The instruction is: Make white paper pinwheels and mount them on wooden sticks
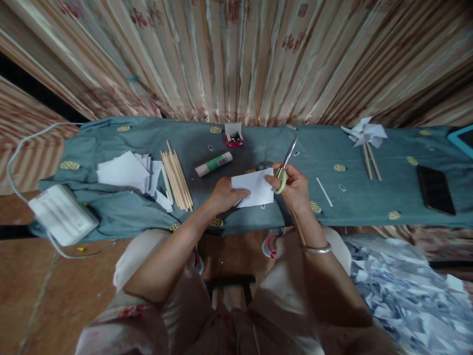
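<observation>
My left hand pinches the left edge of a white square of paper, holding it just above the blue-covered table. My right hand grips scissors by their green handles at the paper's right edge. The blades point up and away.
A glue stick, a bundle of wooden sticks and a pile of white paper squares lie to the left. A small red box sits at the back. A paper pinwheel, a paper strip and a black phone lie right. Paper scraps cover the floor.
</observation>
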The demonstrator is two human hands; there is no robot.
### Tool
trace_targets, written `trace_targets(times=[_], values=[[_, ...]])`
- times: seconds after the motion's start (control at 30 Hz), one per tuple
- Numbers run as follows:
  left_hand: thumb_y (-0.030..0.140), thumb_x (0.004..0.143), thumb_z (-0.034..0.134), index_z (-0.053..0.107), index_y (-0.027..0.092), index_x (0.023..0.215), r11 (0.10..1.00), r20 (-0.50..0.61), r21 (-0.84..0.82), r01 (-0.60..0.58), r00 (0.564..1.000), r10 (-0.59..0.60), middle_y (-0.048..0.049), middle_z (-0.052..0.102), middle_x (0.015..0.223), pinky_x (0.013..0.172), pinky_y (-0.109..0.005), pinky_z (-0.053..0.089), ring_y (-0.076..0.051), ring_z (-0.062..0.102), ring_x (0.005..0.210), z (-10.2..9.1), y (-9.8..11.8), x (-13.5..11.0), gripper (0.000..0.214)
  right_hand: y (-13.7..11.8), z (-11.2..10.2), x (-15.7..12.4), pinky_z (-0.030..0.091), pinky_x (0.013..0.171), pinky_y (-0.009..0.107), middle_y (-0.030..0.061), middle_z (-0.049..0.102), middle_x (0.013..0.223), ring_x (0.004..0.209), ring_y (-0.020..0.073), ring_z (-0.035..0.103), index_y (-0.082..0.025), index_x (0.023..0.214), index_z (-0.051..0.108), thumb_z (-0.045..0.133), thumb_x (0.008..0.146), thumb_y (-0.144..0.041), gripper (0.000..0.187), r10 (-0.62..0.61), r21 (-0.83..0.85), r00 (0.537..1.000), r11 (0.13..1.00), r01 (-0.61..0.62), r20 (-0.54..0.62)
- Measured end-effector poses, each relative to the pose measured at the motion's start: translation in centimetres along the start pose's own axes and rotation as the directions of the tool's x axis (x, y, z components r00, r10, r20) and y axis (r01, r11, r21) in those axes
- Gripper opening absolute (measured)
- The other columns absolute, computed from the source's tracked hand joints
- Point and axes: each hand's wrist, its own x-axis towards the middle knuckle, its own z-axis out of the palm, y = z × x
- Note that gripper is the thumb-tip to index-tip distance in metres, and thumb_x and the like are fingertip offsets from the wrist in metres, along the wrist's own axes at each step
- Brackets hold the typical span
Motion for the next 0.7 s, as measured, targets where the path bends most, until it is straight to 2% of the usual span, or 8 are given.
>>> trace_targets(times=[0.2, 0.47, 0.57, 0.7], values=[[0.032, 0.058, 0.071, 0.068, 0.016, 0.06, 0.999, 0.019, -0.039, 0.019, 1.0, -0.018, 0.0022, 0.059, 0.057, 0.054, -0.024, 0.038, -0.014, 0.052, 0.057, -0.1, 0.0, 0.2, 0.017, 0.0, -0.4, 0.5, 0.038, 0.051, 0.023, -0.0071, 0.056, 0.063, 0.054, 0.0079, 0.045, -0.024, 0.079, 0.064, 0.088, 0.049, -0.04, 0.042, -0.002, 0.015, 0.997, 1.0, 0.003, -0.082], [0.035, 0.061, 0.07, 0.07, 0.017, 0.058, 0.997, -0.005, -0.01, -0.072, 0.997, 0.072, 0.0017, 0.059, 0.06, 0.06, -0.025, 0.04, -0.014, 0.054, 0.063, -0.7, -0.2, 0.3, 0.018, 0.5, -1.4, 1.2, 0.035, 0.052, 0.023, -0.0086, 0.045, 0.061, 0.055, 0.0074, 0.038, -0.024, 0.079, 0.065, 0.085, 0.052, -0.035, 0.036, -0.042, 0.036, 0.984, 0.998, 0.049, -0.173], [0.035, 0.061, 0.072, 0.07, 0.018, 0.058, 0.995, -0.03, 0.02, -0.093, 0.995, 0.094, 0.0016, 0.062, 0.06, 0.061, -0.025, 0.04, -0.014, 0.055, 0.062, -1.0, 0.2, 0.2, 0.017, 0.6, -1.9, 1.6, 0.033, 0.051, 0.023, -0.0091, 0.046, 0.06, 0.054, 0.0067, 0.038, -0.024, 0.078, 0.065, 0.086, 0.05, -0.032, 0.036, -0.039, 0.088, 0.977, 0.994, 0.059, -0.209], [0.035, 0.06, 0.075, 0.074, 0.019, 0.061, 0.995, -0.066, -0.021, -0.098, 0.993, 0.097, -0.0008, 0.069, 0.065, 0.065, -0.027, 0.044, -0.016, 0.059, 0.065, -1.4, 0.4, 0.3, 0.016, 0.7, -2.8, 2.2, 0.036, 0.054, 0.022, -0.0091, 0.05, 0.063, 0.056, 0.0064, 0.042, -0.022, 0.077, 0.065, 0.087, 0.049, -0.028, 0.036, -0.044, 0.169, 0.962, 0.981, 0.093, -0.27]])
